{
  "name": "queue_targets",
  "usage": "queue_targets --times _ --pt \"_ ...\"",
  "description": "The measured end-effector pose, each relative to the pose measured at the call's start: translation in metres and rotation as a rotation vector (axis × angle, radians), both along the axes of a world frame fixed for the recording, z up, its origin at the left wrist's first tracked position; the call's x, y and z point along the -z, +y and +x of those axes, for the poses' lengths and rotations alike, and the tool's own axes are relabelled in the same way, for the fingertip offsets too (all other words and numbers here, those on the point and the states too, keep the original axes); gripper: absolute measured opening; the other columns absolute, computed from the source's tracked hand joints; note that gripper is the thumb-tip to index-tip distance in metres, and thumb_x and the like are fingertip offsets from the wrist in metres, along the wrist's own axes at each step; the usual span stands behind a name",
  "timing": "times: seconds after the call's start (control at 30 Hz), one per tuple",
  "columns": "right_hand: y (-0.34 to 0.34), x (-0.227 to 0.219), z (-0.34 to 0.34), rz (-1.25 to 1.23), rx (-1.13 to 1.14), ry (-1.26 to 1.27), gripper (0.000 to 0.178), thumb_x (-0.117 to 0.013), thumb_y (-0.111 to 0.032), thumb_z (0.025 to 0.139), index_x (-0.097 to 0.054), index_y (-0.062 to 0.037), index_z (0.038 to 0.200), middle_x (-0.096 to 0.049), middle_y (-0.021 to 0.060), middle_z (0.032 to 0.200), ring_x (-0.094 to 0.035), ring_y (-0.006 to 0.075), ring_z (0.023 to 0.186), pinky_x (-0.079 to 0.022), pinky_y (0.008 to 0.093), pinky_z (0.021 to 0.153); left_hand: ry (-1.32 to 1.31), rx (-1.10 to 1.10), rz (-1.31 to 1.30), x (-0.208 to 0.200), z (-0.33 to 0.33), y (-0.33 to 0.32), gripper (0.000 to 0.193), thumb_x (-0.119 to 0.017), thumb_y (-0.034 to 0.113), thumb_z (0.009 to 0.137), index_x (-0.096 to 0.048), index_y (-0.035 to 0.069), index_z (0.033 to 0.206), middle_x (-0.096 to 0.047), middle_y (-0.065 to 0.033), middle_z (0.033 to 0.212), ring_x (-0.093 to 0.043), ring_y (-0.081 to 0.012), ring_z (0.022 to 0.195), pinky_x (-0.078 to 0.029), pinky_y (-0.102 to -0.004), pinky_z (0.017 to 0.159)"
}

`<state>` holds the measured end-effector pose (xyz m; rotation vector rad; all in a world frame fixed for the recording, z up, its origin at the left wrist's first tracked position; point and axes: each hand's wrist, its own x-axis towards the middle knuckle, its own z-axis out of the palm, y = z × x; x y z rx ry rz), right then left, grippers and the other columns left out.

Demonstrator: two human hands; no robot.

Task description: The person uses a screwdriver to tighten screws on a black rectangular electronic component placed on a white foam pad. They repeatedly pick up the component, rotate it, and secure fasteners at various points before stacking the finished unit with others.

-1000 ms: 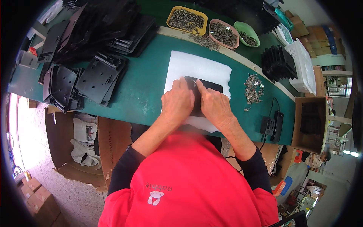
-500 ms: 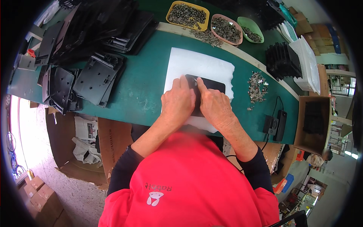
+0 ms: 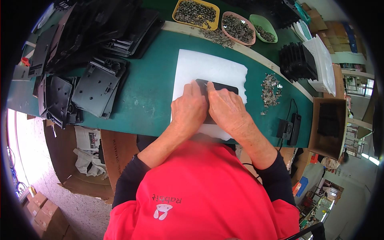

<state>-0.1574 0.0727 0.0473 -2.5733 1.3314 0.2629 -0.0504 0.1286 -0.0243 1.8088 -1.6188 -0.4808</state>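
Note:
A flat black panel (image 3: 225, 87) lies on a white foam sheet (image 3: 212, 62) in front of me, mostly covered by both hands. Across its left side rests my left hand (image 3: 189, 106), fingers bent and closed against the panel near its far left corner. My right hand (image 3: 227, 108) is closed right beside it, the index finger reaching toward the same corner and the other fingers curled under. A tiny bright spot shows between the fingertips; what it is cannot be made out. Both thumbs are hidden.
Black plastic panels (image 3: 96, 84) are stacked on the green table (image 3: 140, 92) at left. Small metal parts fill yellow (image 3: 218, 18), pink (image 3: 253, 34) and green (image 3: 274, 30) trays; more metal parts (image 3: 271, 91) lie loose at right. Nearby are a black power adapter (image 3: 285, 129) and a cardboard box (image 3: 316, 138).
My right hand has shifted slightly left, closer to the left hand, and its index finger looks more bent. The whole view has turned slightly; the panel stays on the foam.

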Motion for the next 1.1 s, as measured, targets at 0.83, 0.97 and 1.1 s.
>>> queue_targets --times 0.83,0.97,1.1 --pt "-0.095 0.027 -0.115 0.139 0.125 -0.675 0.023 -0.061 -0.018 0.090 -0.068 -0.0008 0.103 -0.067 0.0162 0.076 -0.064 0.0267 0.068 -0.051 0.0362 0.067 -0.049 0.398 -0.027 -0.045 0.027 -0.025 0.041 -0.065 0.015 0.081 -0.060 0.000 0.119 -0.062 -0.0177 0.092 -0.062 -0.0373 0.082 -0.051 -0.0452 0.073" --pt "-0.119 0.033 -0.123 0.099 0.294 -0.721 0.025 -0.067 -0.023 0.086 -0.069 -0.0011 0.098 -0.066 0.0100 0.074 -0.059 0.0141 0.064 -0.050 0.0322 0.065 -0.132 0.752 0.074 -0.067 0.027 -0.079 0.037 -0.067 0.013 0.078 -0.066 0.007 0.115 -0.062 -0.0138 0.090 -0.061 -0.0344 0.084 -0.050 -0.0425 0.075" --pt "-0.149 0.059 -0.100 -0.139 0.274 -0.741 0.022 -0.071 -0.020 0.082 -0.071 -0.0013 0.095 -0.070 0.0136 0.084 -0.067 0.0231 0.074 -0.053 0.0353 0.070 -0.277 0.843 0.055 -0.045 0.003 -0.103 0.034 -0.068 0.013 0.077 -0.068 0.010 0.111 -0.062 -0.0118 0.089 -0.060 -0.0334 0.088 -0.050 -0.0426 0.076"
